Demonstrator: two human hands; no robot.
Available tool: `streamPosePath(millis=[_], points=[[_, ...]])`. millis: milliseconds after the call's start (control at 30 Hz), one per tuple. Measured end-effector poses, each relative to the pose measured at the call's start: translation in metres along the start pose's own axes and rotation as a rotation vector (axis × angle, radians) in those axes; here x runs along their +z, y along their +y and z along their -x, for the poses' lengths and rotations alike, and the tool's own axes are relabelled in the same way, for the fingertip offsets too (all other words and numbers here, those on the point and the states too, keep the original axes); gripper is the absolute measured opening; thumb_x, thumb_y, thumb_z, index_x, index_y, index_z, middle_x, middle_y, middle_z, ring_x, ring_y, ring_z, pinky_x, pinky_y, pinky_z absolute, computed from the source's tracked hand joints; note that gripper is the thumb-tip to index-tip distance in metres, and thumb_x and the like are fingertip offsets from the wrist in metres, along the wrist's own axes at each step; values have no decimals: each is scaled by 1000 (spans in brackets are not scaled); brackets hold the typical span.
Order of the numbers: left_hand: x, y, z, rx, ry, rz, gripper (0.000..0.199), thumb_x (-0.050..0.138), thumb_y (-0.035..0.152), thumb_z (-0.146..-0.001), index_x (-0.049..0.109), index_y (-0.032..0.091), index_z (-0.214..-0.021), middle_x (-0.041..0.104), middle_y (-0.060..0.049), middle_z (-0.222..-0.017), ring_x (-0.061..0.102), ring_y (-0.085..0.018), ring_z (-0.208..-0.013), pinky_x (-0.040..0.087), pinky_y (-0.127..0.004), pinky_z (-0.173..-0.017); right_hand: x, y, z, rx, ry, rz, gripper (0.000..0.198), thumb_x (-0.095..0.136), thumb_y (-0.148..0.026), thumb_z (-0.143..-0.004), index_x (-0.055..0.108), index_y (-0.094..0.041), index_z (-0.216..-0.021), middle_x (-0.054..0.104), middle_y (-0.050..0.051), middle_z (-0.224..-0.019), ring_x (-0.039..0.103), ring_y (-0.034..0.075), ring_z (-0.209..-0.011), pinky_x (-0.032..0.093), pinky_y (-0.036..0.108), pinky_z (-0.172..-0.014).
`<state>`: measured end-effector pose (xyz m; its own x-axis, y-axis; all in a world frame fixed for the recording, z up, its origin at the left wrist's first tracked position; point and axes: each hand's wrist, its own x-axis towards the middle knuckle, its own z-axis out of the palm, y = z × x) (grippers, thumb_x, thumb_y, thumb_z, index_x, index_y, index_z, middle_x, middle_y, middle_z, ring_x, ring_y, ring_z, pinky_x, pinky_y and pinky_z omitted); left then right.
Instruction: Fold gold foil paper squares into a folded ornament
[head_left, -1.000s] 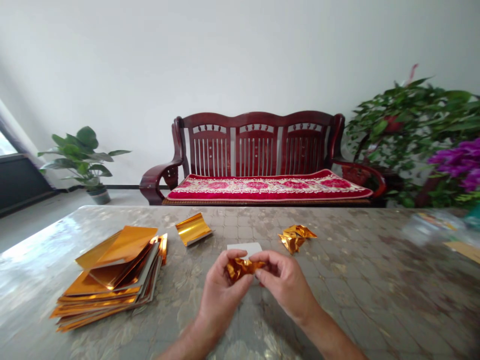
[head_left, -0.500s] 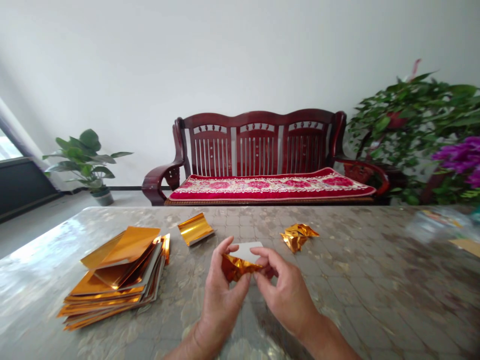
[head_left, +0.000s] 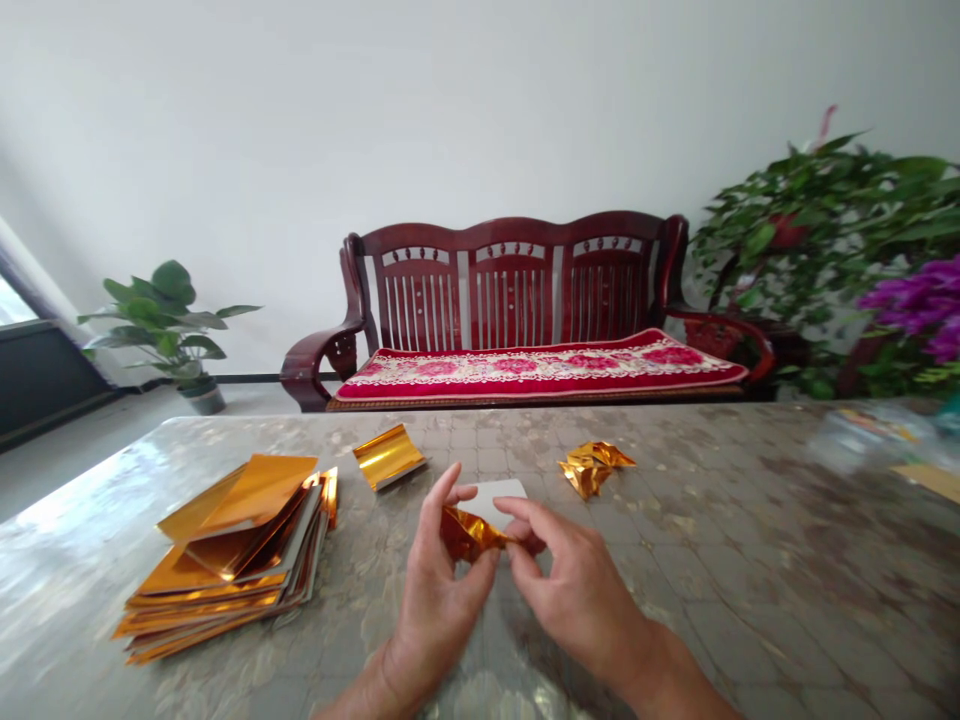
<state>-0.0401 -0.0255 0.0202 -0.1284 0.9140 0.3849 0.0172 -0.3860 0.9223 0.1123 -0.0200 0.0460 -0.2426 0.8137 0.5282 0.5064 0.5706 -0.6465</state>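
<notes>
A crumpled piece of gold foil paper [head_left: 471, 535] is held between both hands just above the table. My left hand [head_left: 442, 590] curls round its left part, thumb below and fingers behind. With thumb and index finger, my right hand [head_left: 574, 580] pinches its right tip. Partly hidden behind the hands, a white card-like piece [head_left: 491, 500] lies on the table. Beyond them to the right sits a folded, crumpled gold foil piece [head_left: 594, 468]. A curled gold foil sheet [head_left: 388, 457] rests beyond the left hand.
At the left stands a pile of gold foil sheets [head_left: 225, 560] on the patterned table [head_left: 712, 580]. Clear plastic packaging [head_left: 862, 440] lies at the far right. Behind the table are a wooden bench [head_left: 514, 290], a potted plant [head_left: 169, 330] and leafy greenery [head_left: 810, 240].
The right fingers have shifted slightly left along the foil's tip, which looks narrower and more pinched. The camera view has moved a little; the other foil pieces stay put.
</notes>
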Motion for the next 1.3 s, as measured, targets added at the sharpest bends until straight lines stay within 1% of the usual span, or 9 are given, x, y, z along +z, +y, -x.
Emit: streamPosePath(millis=[133, 300, 433, 600, 667, 733, 867, 1033, 1300], points=[[1, 1, 0, -23, -8, -5, 77, 67, 13, -77, 35, 30, -144, 56, -7, -124, 59, -10, -75, 52, -24, -67, -5, 4, -1, 36, -56, -39, 44, 50, -7, -82, 64, -23, -120, 75, 1, -92, 71, 15, -83, 55, 25, -78], [2, -3, -1, -55, 11, -8, 80, 69, 14, -75, 33, 30, -145, 56, -7, -124, 62, -13, -81, 54, -28, -74, -6, 7, -2, 96, -110, -198, 40, 48, -8, -84, 64, -24, -117, 73, 1, -95, 70, 14, -84, 55, 24, -79], [3, -6, 0, -61, 19, -11, 84, 70, 15, -75, 30, 30, -147, 57, -8, -126, 64, -15, -86, 55, -31, -80, 1, 12, -2, 156, -62, -232, 32, 54, -15, -85, 65, -23, -114, 73, 2, -93, 70, 16, -85, 55, 26, -79], [-2, -1, -2, -82, -75, 65, 92, 74, 27, -77, 20, 27, -152, 62, -10, -122, 66, -21, -97, 53, -37, -89, 5, 27, -6, 280, -35, -314, 29, 53, -21, -87, 64, -20, -114, 72, 2, -86, 69, 17, -77, 54, 27, -71], [-7, 2, -5, -116, -51, 93, 71, 60, 40, -90, 29, 23, -151, 67, -10, -114, 65, -21, -97, 52, -37, -89, 4, 33, -7, 306, -29, -330, 30, 53, -22, -86, 62, -20, -115, 72, 3, -86, 69, 17, -77, 54, 27, -70], [-12, 4, -10, -185, 0, 112, 54, 46, 49, -96, 50, 18, -140, 70, -11, -106, 66, -21, -90, 53, -33, -80, 2, 37, -8, 317, -30, -337, 31, 52, -22, -86, 62, -19, -115, 72, 3, -88, 68, 18, -78, 54, 28, -70], [-16, 3, -20, -208, 16, 96, 46, 56, 50, -90, 71, 14, -114, 72, -10, -91, 64, -18, -76, 50, -26, -66, 1, 41, -9, 322, -41, -322, 31, 51, -21, -85, 62, -17, -113, 72, 4, -86, 68, 17, -74, 53, 28, -67], [-13, 0, -22, -191, -24, 18, 35, 67, 39, -81, 75, 16, -106, 63, -1, -69, 54, -11, -59, 46, -23, -58, -2, 38, -10, 292, -35, -217, 30, 51, -20, -84, 65, -17, -110, 73, 3, -81, 68, 18, -72, 52, 28, -68], [-13, -1, -20, -266, -160, 118, 39, 73, 38, -76, 73, 17, -108, 57, 3, -64, 51, -8, -51, 40, -19, -49, -8, 29, -11, 274, -52, -75, 30, 50, -17, -80, 70, -19, -102, 72, 2, -76, 66, 17, -65, 49, 27, -62]])
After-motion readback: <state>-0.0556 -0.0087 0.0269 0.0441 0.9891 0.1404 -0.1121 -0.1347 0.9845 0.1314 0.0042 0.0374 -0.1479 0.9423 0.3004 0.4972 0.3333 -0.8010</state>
